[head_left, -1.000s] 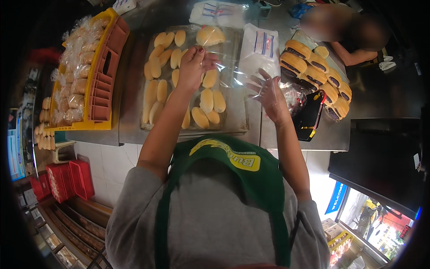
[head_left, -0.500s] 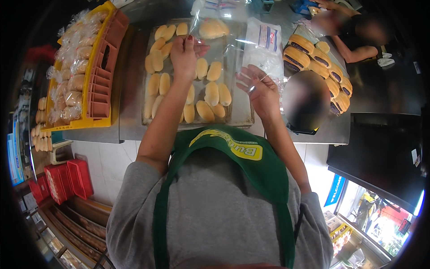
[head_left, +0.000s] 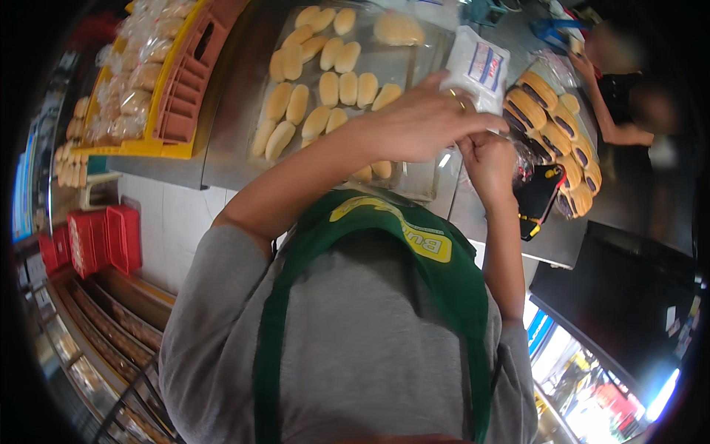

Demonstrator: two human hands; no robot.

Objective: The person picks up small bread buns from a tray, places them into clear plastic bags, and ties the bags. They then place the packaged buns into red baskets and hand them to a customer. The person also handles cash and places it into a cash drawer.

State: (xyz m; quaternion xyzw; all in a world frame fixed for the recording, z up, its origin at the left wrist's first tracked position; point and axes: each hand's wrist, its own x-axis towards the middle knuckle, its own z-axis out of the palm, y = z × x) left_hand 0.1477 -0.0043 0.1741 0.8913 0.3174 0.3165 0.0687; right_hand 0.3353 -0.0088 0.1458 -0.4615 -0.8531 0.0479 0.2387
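Note:
My left hand (head_left: 425,122) reaches across the right part of a metal tray (head_left: 408,172) of small oblong bread rolls (head_left: 347,87). Its fingers stretch toward my right hand, one of them wearing a ring, and some are blurred or hidden. My right hand (head_left: 489,157) is closed, fingertips pinched together just below the left fingers; whatever they hold is hidden. Just beyond the hands lies a white plastic packet (head_left: 479,68) with a blue and red print. A bag of rolls (head_left: 398,29) in clear plastic rests at the tray's far right corner.
On the left stands a yellow and brown crate (head_left: 194,81) with bagged bread. Right of my hands are a pile of dark-filled buns (head_left: 556,137) and a black pouch (head_left: 538,194). A co-worker's arm (head_left: 603,107) is at the far right. Red boxes (head_left: 100,240) sit at lower left.
My left hand has moved right from above the tray to meet the right hand. My right hand, spread before, has closed and shifted right. The table view has swung up and right.

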